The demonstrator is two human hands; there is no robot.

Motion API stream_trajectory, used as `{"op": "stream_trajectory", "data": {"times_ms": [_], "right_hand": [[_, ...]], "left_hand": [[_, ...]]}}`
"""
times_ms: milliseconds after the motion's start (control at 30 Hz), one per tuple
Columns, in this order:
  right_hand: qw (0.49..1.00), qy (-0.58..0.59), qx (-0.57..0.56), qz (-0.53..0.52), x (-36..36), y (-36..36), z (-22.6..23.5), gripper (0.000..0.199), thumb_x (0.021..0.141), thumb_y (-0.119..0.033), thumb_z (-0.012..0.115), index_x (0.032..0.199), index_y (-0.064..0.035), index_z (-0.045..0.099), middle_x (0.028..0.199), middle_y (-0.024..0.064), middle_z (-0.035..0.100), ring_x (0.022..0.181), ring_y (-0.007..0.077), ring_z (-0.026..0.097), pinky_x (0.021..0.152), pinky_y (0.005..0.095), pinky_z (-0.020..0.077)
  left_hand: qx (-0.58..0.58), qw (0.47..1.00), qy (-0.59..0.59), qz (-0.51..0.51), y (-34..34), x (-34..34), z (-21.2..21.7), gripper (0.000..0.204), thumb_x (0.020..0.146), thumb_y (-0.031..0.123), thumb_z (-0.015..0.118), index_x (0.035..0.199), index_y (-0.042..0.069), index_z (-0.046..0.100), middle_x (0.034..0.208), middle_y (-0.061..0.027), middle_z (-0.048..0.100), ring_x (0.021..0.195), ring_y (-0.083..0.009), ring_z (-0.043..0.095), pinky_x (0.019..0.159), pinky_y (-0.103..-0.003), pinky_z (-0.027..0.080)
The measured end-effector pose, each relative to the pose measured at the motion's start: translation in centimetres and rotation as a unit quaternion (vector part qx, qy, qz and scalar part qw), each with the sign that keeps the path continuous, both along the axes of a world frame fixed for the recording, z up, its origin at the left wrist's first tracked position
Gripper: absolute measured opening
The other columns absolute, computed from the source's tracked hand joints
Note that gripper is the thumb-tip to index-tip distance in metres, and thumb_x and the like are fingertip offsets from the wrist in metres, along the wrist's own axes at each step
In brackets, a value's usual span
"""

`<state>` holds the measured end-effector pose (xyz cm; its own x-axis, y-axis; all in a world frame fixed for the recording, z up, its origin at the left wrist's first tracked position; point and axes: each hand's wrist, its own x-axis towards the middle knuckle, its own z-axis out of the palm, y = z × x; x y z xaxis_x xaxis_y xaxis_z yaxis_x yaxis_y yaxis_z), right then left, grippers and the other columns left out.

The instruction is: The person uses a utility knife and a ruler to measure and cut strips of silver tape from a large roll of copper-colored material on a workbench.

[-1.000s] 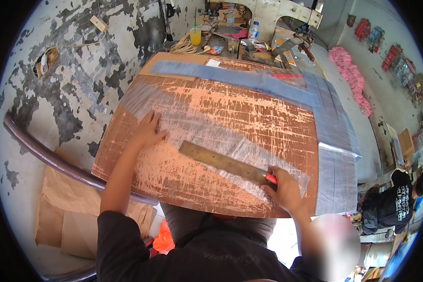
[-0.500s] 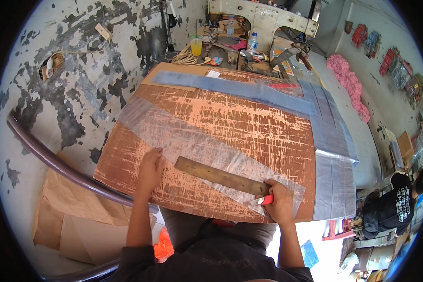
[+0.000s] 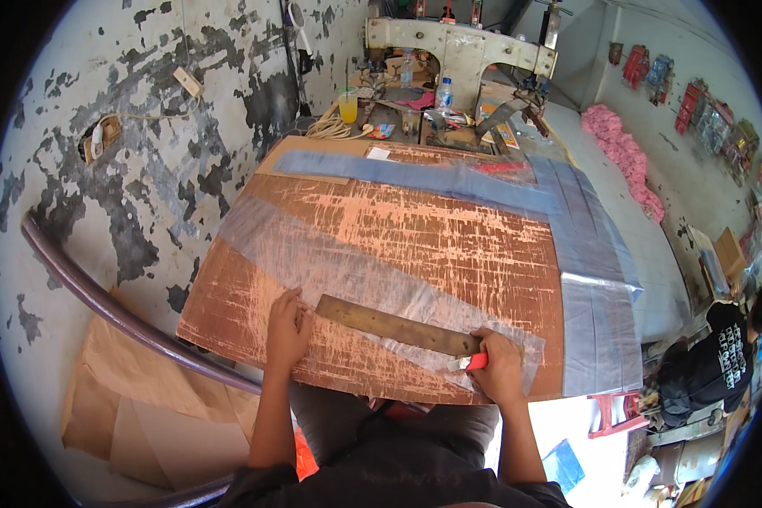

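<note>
A long strip of clear plastic sheet (image 3: pixel 377 275) lies slantwise across a worn brown board (image 3: pixel 474 241). On the strip rests a flat, dull brass-coloured ruler (image 3: pixel 394 324). My right hand (image 3: pixel 501 364) is closed around a red-handled cutter knife (image 3: pixel 474 362), its fingertips touching the ruler's right end. The cutter's tip points left over the plastic. By the ruler's left end, my left hand (image 3: pixel 288 330) has its fingers curled together at the sheet's near edge, seemingly pinching it; the fingertips are partly hidden.
Bluish plastic strips (image 3: pixel 597 330) cover the board's right side and far edge. Behind stand a sewing machine (image 3: pixel 474 51), a bottle (image 3: pixel 444 93) and a yellow drink cup (image 3: pixel 348 106). A curved pipe (image 3: pixel 127 309) runs at left. Another person (image 3: pixel 707 364) is at the right.
My left hand has moved right and nearer to me, closer to the ruler's end. My right hand keeps the cutter at the ruler's right end. The whole view has shifted slightly.
</note>
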<state>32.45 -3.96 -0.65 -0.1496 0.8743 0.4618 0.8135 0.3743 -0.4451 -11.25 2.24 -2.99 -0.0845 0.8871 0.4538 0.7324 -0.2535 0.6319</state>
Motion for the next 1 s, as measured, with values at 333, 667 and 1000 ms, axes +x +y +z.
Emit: {"op": "stream_trajectory", "data": {"times_ms": [333, 667, 1000], "right_hand": [[1.0, 0.01, 0.003, -0.021, -0.1, -0.19, -0.27, 0.04, 0.074, -0.01, 0.089, 0.094, -0.008, 0.054, 0.122, 0.0108, 0.076, 0.104, 0.0415, 0.069, 0.093, 0.0522, 0.0525], [0.999, 0.032, 0.007, -0.017, -0.19, -0.31, 0.07, 0.043, 0.073, -0.012, 0.091, 0.095, -0.0077, 0.055, 0.123, 0.0109, 0.077, 0.103, 0.0417, 0.069, 0.094, 0.051, 0.0527], [0.999, 0.028, -0.007, -0.027, -0.15, -0.09, -0.3, 0.038, 0.075, -0.011, 0.088, 0.096, -0.0083, 0.056, 0.124, 0.0103, 0.078, 0.108, 0.0416, 0.07, 0.096, 0.0515, 0.0528]], "left_hand": [[0.026, 1.0, 0.011, -0.01, -0.04, -0.03, -0.38, 0.018, 0.1, 0.014, 0.073, 0.111, 0.0, 0.072, 0.148, -0.0209, 0.065, 0.139, -0.0439, 0.057, 0.12, -0.053, 0.044], [0.021, 1.0, 0.0, -0.004, 0.1, 0.08, -0.19, 0.016, 0.1, 0.015, 0.075, 0.106, 0.0, 0.074, 0.147, -0.0206, 0.066, 0.14, -0.0437, 0.057, 0.12, -0.053, 0.044], [-0.007, 1.0, -0.027, -0.001, 0.19, 0.09, 0.1, 0.017, 0.097, 0.014, 0.077, 0.107, 0.001, 0.074, 0.148, -0.02, 0.067, 0.142, -0.0433, 0.056, 0.121, -0.053, 0.043]]}}
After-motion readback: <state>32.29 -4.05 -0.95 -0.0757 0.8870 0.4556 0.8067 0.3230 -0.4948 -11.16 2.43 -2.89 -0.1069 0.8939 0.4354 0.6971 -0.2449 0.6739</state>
